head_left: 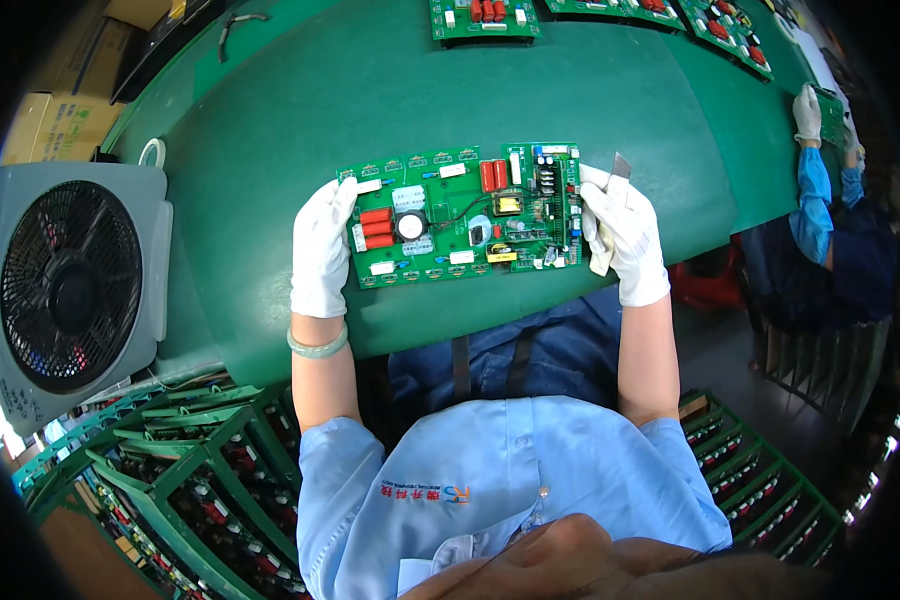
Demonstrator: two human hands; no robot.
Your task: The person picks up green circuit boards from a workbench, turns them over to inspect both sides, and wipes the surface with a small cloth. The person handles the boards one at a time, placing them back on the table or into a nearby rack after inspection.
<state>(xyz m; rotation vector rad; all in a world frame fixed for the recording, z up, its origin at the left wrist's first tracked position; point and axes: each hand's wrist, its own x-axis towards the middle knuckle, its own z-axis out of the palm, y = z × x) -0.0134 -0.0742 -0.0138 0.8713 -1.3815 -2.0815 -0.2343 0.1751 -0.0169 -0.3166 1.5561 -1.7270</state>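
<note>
I hold a green circuit board (445, 238) level in front of me, over the green table mat. Red and white components, a round white-topped part and a denser small board at its right end stand on it. My left hand (322, 245), in a white glove, is closed on the left edge, thumb over the upper corner. Gloved too, my right hand (630, 235) grips the right edge. A flat grey metal blade (622, 165) sticks up from between its fingers; whatever handle it has is hidden. Something pale hangs beneath that hand, perhaps loose glove cloth.
Several more populated boards (484, 22) lie along the far side of the table (420, 100). A grey box fan (75, 290) stands at the left, cartons (55, 128) behind it. Green racks (185, 480) of boards flank me. At right, a co-worker's gloved hand (808, 112) holds another board.
</note>
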